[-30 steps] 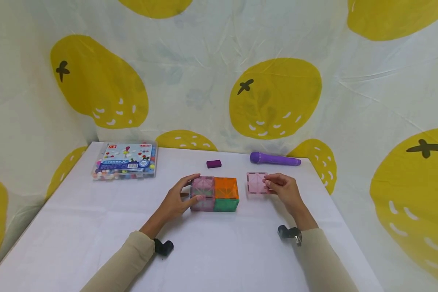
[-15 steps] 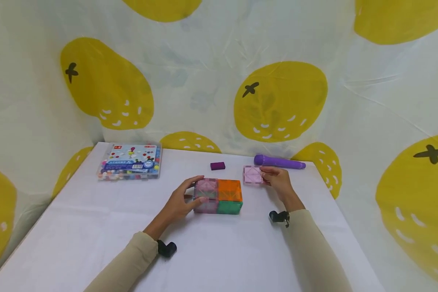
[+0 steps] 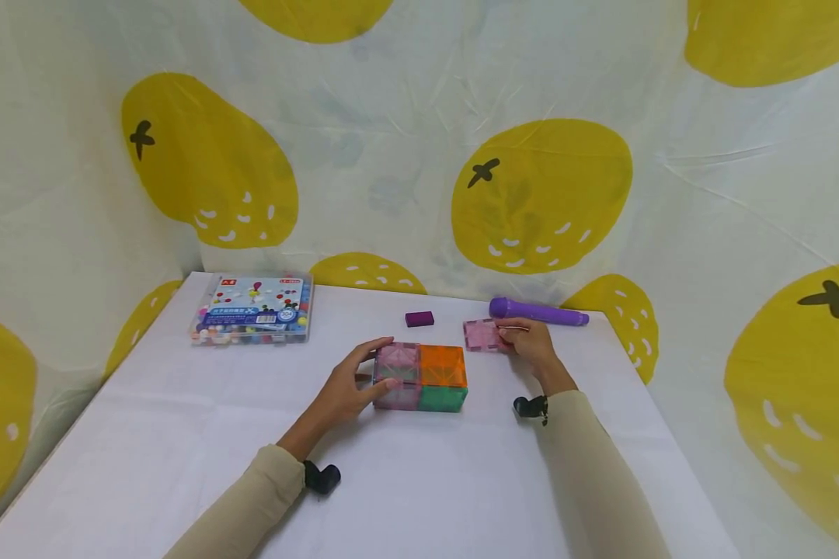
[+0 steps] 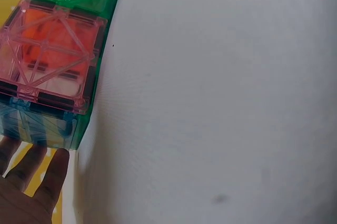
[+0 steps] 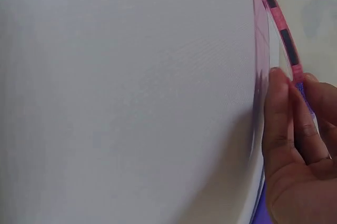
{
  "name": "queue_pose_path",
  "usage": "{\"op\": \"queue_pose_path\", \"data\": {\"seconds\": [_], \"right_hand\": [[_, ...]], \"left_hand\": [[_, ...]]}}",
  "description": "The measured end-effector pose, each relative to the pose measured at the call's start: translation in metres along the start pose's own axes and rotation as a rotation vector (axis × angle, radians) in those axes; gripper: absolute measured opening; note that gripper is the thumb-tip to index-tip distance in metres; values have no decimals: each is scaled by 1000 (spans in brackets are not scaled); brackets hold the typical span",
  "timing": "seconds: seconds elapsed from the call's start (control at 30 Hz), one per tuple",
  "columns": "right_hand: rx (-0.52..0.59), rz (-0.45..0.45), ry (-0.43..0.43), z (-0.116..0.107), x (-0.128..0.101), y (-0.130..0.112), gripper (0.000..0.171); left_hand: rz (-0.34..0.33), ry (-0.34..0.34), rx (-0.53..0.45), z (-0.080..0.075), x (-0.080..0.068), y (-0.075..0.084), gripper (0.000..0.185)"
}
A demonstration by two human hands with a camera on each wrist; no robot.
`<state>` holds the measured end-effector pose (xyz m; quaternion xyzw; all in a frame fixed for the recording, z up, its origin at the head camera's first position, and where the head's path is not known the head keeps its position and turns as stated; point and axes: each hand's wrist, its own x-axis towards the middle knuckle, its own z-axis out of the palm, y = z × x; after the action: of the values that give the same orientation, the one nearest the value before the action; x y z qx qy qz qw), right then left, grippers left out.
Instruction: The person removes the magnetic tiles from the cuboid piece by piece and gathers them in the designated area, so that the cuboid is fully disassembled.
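My left hand (image 3: 347,386) holds the left end of a box built of see-through magnetic tiles (image 3: 443,366), thumb at the front and fingers behind. Pink, orange and green sides show in the head view. In the left wrist view, fingertips of the left hand (image 4: 31,182) touch the blue end of the tile box (image 4: 58,50). Right of the box, my right hand (image 3: 531,347) pinches a square pink magnetic tile (image 3: 481,336) by its right side. Seen edge-on in the right wrist view, the pink tile (image 5: 279,21) shows dark magnets along its rim.
Behind the right hand lies a purple toy microphone (image 3: 541,312). A small dark purple block (image 3: 419,319) sits behind the tile box. At the back left is a clear case of coloured beads (image 3: 252,310). A patterned curtain (image 3: 377,155) closes off the white table's (image 3: 405,481) far side.
My right hand has carried the pink tile away from me and slightly left, closer to the microphone. The tile now appears flatter. My left hand stays on the tile box; the head view has shifted slightly.
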<state>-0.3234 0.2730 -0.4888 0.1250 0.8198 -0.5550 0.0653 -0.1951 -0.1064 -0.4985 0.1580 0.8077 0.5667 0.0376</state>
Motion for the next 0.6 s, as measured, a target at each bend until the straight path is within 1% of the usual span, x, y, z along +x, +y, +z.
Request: {"op": "queue_pose_path", "data": {"seconds": [0.07, 0.13, 0.27, 0.33, 0.43, 0.53, 0.6], "right_hand": [[-54, 0, 9, 1, 0, -1, 31], [-98, -25, 25, 1, -3, 0, 30], [-208, -116, 64, 0, -16, -2, 27], [-218, -161, 55, 0, -27, -5, 28], [-183, -220, -22, 1, -47, -12, 32], [-126, -275, -151, 5, -68, -16, 37], [-97, -294, -226, 9, -80, -18, 39]], "left_hand": [[-4, 0, 2, 0, 0, 0, 73], [-10, -2, 3, 1, 0, 1, 74], [-15, -3, 9, 1, 0, 0, 74], [-11, -3, 10, 1, 0, -1, 74], [-3, 0, 6, 1, 1, -2, 74], [5, 1, 0, 0, 1, -2, 74], [5, 0, -5, 0, 0, -1, 74]]}}
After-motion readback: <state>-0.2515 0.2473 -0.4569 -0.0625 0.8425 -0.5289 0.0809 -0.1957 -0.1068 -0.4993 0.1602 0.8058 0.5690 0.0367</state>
